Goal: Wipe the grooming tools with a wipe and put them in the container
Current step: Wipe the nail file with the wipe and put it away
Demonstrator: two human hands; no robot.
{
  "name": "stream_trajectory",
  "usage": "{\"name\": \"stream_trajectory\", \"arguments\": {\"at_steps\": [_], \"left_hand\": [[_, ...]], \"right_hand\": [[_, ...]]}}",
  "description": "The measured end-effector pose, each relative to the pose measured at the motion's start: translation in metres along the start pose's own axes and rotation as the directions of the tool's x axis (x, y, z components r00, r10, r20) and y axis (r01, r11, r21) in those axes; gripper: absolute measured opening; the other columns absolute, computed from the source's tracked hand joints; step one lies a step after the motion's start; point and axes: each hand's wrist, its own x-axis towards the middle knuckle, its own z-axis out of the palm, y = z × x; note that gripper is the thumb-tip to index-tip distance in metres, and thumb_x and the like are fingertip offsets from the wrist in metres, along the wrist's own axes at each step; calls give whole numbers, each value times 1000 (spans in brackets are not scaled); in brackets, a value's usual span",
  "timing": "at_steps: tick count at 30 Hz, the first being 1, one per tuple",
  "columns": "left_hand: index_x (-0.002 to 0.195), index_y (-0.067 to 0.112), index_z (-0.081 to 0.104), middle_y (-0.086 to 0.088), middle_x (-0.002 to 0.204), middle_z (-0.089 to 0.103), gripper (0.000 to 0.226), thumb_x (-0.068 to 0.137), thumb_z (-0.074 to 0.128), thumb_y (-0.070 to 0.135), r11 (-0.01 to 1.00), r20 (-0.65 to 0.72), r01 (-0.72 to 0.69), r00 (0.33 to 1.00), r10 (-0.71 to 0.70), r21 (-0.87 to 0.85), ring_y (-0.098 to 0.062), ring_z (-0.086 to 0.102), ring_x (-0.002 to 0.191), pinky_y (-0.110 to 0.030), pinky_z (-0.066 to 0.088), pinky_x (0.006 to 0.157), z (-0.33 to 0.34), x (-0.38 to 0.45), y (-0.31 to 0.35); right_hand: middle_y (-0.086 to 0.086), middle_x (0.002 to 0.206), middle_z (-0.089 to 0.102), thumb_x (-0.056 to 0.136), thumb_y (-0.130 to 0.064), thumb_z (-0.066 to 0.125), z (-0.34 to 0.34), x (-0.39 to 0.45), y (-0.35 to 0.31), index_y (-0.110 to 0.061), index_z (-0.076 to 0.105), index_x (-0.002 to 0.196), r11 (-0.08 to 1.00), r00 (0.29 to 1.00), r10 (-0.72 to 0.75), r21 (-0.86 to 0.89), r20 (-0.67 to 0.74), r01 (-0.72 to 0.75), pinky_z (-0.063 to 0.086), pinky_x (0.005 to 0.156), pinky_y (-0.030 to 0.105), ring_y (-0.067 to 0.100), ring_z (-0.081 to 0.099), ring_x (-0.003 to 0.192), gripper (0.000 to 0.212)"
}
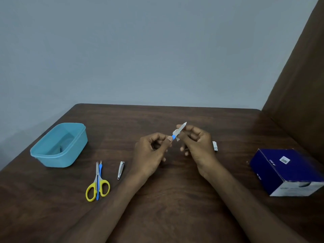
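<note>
Above the middle of the table, my left hand [152,149] pinches the blue handle of a small nail file [182,127] whose metal tip points up and right. My right hand [196,142] wraps a small white wipe [175,133] around the file's blade. The light-blue plastic container [52,155] stands at the left, with something dark lying on its bottom. Yellow-handled scissors [98,186] lie on the table in front of it, a blue-handled cuticle tool [99,179] rests on them, and a silver nail clipper [120,170] lies just to their right.
A dark-blue cardboard box [284,171] stands at the right side of the brown wooden table [175,199]. A small white packet [215,146] lies behind my right hand. A brown chair back [298,85] rises at the far right.
</note>
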Motion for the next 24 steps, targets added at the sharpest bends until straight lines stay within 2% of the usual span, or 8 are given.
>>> {"name": "stream_trajectory", "arguments": {"at_steps": [5, 8, 11, 13, 17, 20, 22, 24], "left_hand": [[90, 15, 82, -5, 75, 75, 14, 100, 75, 23, 1000, -45, 12, 999, -11, 18, -7, 64, 55, -23, 53, 49, -2, 0, 1], [90, 16, 82, -3, 75, 74, 14, 100, 75, 24, 1000, -42, 19, 999, -19, 1, -6, 64, 57, -24, 54, 50, -1, -1, 1], [90, 19, 82, -11, 75, 72, 14, 99, 76, 28, 1000, -53, 11, 999, -11, -2, -10, 64, 57, -29, 56, 50, -1, 0, 0], [91, 18, 82, -14, 75, 72, 13, 99, 76, 27, 1000, -60, 10, 998, -10, -1, -11, 62, 56, -26, 55, 50, -1, 0, 1], [90, 14, 81, -14, 80, 73, 15, 100, 75, 24, 999, -40, 21, 999, -22, -26, -9, 63, 63, -31, 57, 52, -1, 1, 0], [93, 16, 81, -7, 80, 75, 13, 100, 74, 24, 998, -51, 16, 999, -19, -62, -8, 63, 65, -31, 56, 51, -2, 1, -1], [95, 16, 82, 1, 78, 74, 12, 101, 74, 23, 997, -40, 8, 999, -11, -81, -6, 63, 67, -28, 55, 51, -2, 0, -1], [95, 19, 82, 2, 77, 75, 12, 100, 74, 26, 998, -31, 2, 1000, -3, -62, -5, 63, 67, -28, 56, 51, -2, 0, -1]], "right_hand": [[2, 101, 84, 98, -8, 70, -1, 0, -3, -16, 74, 116, 994, 998, 43, 94, 40, -46, 39, 45, 21, 11, 52, 47, 21], [4, 102, 84, 99, -9, 70, -3, -1, -4, -16, 71, 119, 992, 997, 45, 116, 64, -52, 40, 45, 22, 11, 53, 45, 21], [2, 94, 83, 100, -10, 70, 0, -3, -3, -15, 70, 124, 996, 995, 43, 72, 95, -50, 41, 44, 23, 12, 55, 43, 24], [2, 90, 83, 100, -9, 70, 1, -3, -4, -15, 69, 125, 996, 996, 32, 75, 84, -38, 41, 43, 23, 13, 55, 43, 25], [2, 99, 83, 102, -8, 68, 0, 1, -5, -8, 67, 123, 990, 1000, 7, 142, -8, -6, 46, 45, 23, 11, 56, 45, 21], [3, 87, 82, 102, -8, 69, -2, 3, 3, -6, 72, 116, 991, 997, 35, 128, -70, -25, 56, 54, 22, 11, 68, 57, 15], [8, 90, 83, 101, -9, 71, -2, 1, 8, -5, 74, 111, 995, 998, 38, 99, -53, -32, 61, 66, 24, 15, 76, 73, 11], [11, 93, 83, 99, -10, 74, 0, -2, 8, -5, 76, 107, 996, 1000, 17, 83, -21, -15, 64, 75, 27, 18, 79, 83, 10]]}}
